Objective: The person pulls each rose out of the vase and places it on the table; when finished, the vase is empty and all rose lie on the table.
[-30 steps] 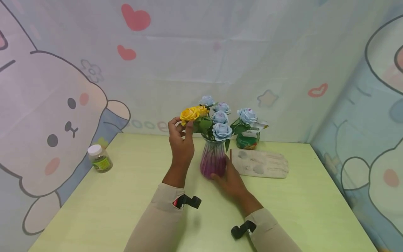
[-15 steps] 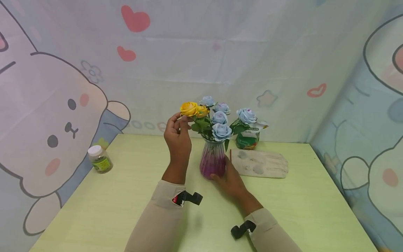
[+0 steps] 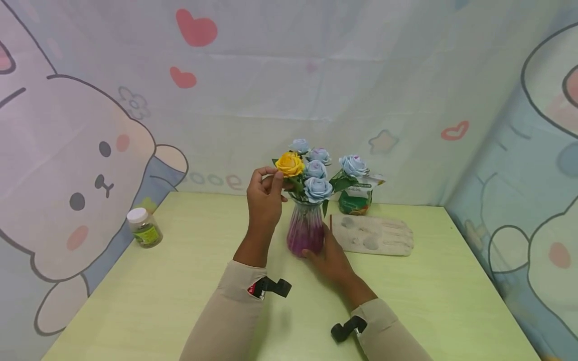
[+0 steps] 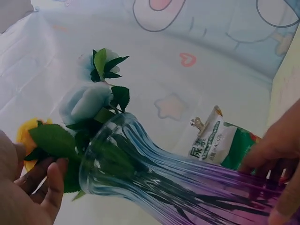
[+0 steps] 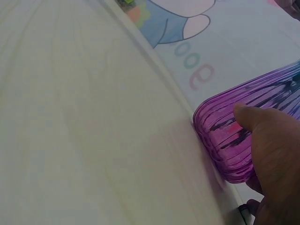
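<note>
A ribbed glass vase (image 3: 305, 231), purple at the base and see-through at the top, stands upright on the table. My right hand (image 3: 333, 258) grips its lower part, with the thumb across the purple glass in the right wrist view. My left hand (image 3: 265, 198) holds a yellow rose (image 3: 290, 164) just below its bloom, at the left of the bouquet. Several light blue roses (image 3: 318, 189) rise from the vase mouth, and one leans out to the right. In the left wrist view, green leaves (image 4: 52, 140) partly hide the yellow bloom, and dark stems show through the glass.
Right of the vase lies a pale glove (image 3: 375, 234) on the yellow-green table (image 3: 189, 311). Behind it stands a green and white packet (image 3: 356, 198). A white-capped jar (image 3: 144, 228) is at the left edge. A patterned cloth (image 3: 271, 90) hangs at the back.
The left hand has lifted the yellow rose slightly, then brought it right, closer to the blue roses. A second yellow bloom seen earlier is now hidden behind it. The right hand and vase stay put.
</note>
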Tool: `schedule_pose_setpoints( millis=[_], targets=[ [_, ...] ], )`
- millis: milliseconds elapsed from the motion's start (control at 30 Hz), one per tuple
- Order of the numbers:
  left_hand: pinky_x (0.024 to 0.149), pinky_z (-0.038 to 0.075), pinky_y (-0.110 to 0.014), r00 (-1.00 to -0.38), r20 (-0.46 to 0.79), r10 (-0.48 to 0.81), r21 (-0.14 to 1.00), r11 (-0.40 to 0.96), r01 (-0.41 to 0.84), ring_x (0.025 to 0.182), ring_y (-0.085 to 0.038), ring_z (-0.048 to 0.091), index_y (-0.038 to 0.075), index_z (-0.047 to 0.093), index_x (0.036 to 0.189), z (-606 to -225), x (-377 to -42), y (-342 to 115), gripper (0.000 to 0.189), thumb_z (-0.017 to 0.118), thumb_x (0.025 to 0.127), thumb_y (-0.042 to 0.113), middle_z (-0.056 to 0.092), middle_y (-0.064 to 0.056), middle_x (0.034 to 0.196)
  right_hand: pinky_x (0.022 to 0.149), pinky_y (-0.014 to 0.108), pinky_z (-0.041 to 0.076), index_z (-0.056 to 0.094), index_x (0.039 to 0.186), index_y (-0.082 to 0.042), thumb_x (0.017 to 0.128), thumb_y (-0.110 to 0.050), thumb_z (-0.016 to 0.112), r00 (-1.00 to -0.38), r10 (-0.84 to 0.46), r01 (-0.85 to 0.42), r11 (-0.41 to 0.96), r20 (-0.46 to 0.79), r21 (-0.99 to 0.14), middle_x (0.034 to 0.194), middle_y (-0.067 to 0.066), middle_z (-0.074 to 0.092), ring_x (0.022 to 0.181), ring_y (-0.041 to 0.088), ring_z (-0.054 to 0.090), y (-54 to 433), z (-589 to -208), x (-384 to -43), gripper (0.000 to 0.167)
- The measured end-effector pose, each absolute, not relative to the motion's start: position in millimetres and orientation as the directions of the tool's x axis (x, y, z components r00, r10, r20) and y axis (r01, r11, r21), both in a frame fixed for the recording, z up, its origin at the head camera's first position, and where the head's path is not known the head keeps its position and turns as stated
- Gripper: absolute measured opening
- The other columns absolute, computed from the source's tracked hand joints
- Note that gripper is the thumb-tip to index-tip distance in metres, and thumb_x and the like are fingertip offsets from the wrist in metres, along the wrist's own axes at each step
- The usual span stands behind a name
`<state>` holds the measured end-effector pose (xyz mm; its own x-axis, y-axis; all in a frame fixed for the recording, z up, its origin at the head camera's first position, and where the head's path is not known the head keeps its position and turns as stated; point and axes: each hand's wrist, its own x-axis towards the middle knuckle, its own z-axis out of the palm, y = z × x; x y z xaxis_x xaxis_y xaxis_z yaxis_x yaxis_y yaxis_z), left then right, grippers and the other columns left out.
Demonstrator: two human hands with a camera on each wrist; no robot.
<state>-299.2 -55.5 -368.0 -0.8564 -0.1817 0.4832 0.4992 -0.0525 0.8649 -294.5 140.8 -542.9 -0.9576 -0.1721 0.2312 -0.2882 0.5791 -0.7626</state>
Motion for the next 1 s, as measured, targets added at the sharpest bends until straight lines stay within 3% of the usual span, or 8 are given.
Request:
schedule_pose_setpoints(
  millis=[133,200,300,433,567,700,867,1000],
  targets=[
    [0.088,0.059,-0.021,-0.863,0.496,-0.097,0.863,-0.057,0.502,0.101,-0.015,0.068,0.002,0.057,0.116,-379,-300,-57,0.011,0.06,0.114,0.013,0.071,-0.019,0.113,0.137,0.057,0.026,0.017,0.175,-0.005,0.101,-0.051,0.078,-0.958,-0.17,-0.287,0.581,0.231,-0.762,0.18,0.02,0.029,0.167,0.04,0.031,142,-544,-296,0.106],
    [0.099,0.056,-0.028,-0.855,0.515,-0.062,0.854,-0.049,0.518,0.105,-0.017,0.065,-0.004,0.061,0.109,-386,-301,-59,0.019,0.058,0.114,0.014,0.068,-0.022,0.11,0.137,0.058,0.026,0.017,0.175,-0.005,0.101,-0.05,0.078,-0.957,-0.169,-0.29,0.579,0.235,-0.762,0.18,0.02,0.029,0.167,0.041,0.031,142,-544,-296,0.106],
    [0.117,0.052,-0.042,-0.814,0.581,-0.014,0.814,0.024,0.58,0.123,-0.025,0.068,-0.009,0.074,0.103,-395,-302,-62,0.033,0.055,0.114,0.016,0.076,-0.025,0.119,0.136,0.058,0.026,0.017,0.175,-0.005,0.101,-0.05,0.078,-0.956,-0.171,-0.294,0.575,0.239,-0.763,0.18,0.02,0.029,0.167,0.041,0.031,142,-544,-297,0.106],
    [0.128,0.043,-0.057,-0.739,0.673,0.047,0.726,0.149,0.671,0.14,-0.035,0.062,-0.008,0.082,0.107,-404,-306,-66,0.031,0.056,0.109,0.008,0.078,-0.024,0.129,0.136,0.058,0.028,0.017,0.175,-0.005,0.101,-0.052,0.077,-0.956,-0.174,-0.293,0.583,0.236,-0.758,0.18,0.02,0.03,0.166,0.04,0.032,142,-544,-298,0.106],
    [0.126,0.046,-0.055,-0.692,0.719,0.072,0.658,0.249,0.71,0.138,-0.036,0.063,-0.005,0.081,0.116,-406,-308,-66,0.022,0.063,0.104,-0.003,0.077,-0.021,0.131,0.136,0.057,0.029,0.018,0.175,-0.007,0.099,-0.054,0.078,-0.961,-0.169,-0.277,0.587,0.22,-0.761,0.18,0.017,0.031,0.166,0.039,0.033,141,-544,-298,0.107],
    [0.123,0.051,-0.051,-0.665,0.746,0.018,0.633,0.29,0.718,0.136,-0.034,0.068,-0.001,0.079,0.12,-400,-306,-64,0.023,0.071,0.1,-0.007,0.075,-0.018,0.131,0.135,0.058,0.028,0.018,0.175,-0.006,0.099,-0.054,0.078,-0.962,-0.165,-0.273,0.59,0.217,-0.76,0.18,0.018,0.031,0.166,0.04,0.033,140,-544,-298,0.107],
    [0.106,0.064,-0.047,-0.664,0.745,-0.059,0.662,0.18,0.727,0.125,-0.036,0.073,-0.001,0.072,0.13,-391,-304,-60,0.035,0.077,0.096,-0.01,0.065,-0.02,0.135,0.136,0.056,0.028,0.017,0.175,-0.006,0.1,-0.052,0.078,-0.961,-0.164,-0.278,0.598,0.225,-0.752,0.18,0.019,0.03,0.167,0.039,0.032,139,-545,-297,0.108],
    [0.097,0.067,-0.042,-0.688,0.721,-0.081,0.692,0.113,0.713,0.122,-0.035,0.073,0.0,0.067,0.136,-388,-304,-58,0.045,0.077,0.094,-0.014,0.055,-0.019,0.139,0.136,0.056,0.027,0.017,0.175,-0.006,0.1,-0.051,0.078,-0.96,-0.163,-0.279,0.591,0.227,-0.757,0.18,0.019,0.03,0.167,0.039,0.033,139,-545,-297,0.107]
  ],
)
